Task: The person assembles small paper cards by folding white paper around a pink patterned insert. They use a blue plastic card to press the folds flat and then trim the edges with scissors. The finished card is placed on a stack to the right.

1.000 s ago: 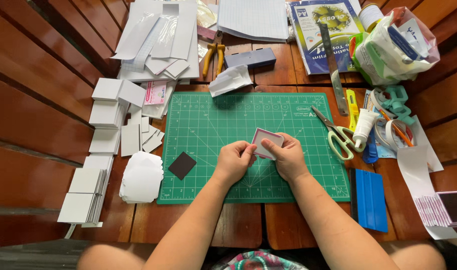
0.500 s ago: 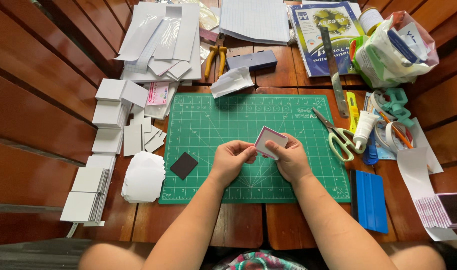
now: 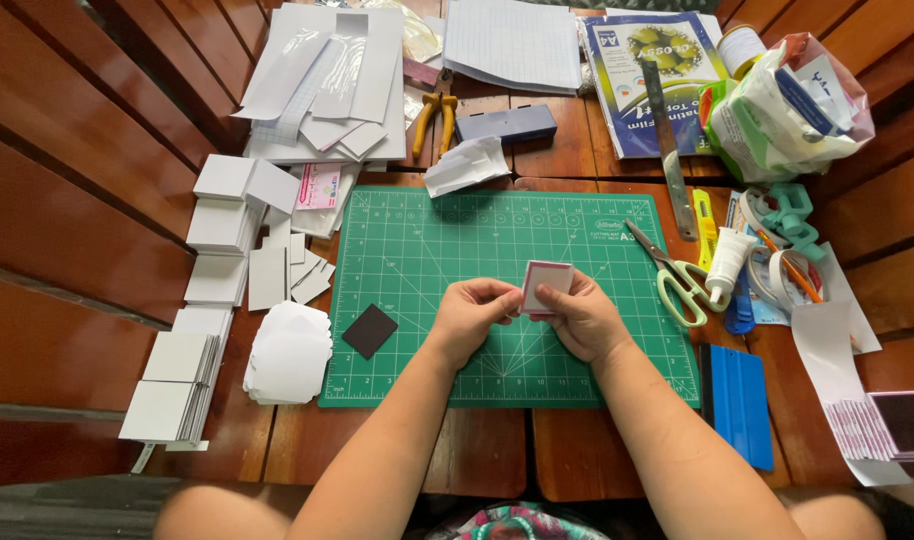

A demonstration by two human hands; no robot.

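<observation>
Currently my left hand (image 3: 474,312) and right hand (image 3: 580,318) pinch the small pink-bordered card (image 3: 545,287) by its side edges, above the green cutting mat (image 3: 417,250) centre. Light, thin, probably bendable: grip edges only.

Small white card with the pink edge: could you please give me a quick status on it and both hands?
Both hands pinch small white card above green cutting mat: left hand, right hand. Dark square lies left on mat, apart.

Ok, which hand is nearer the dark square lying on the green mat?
Left. The left hand is just right of the dark square; the right hand is farther right, beyond it. Both pinch a small pink-edged card.
</observation>
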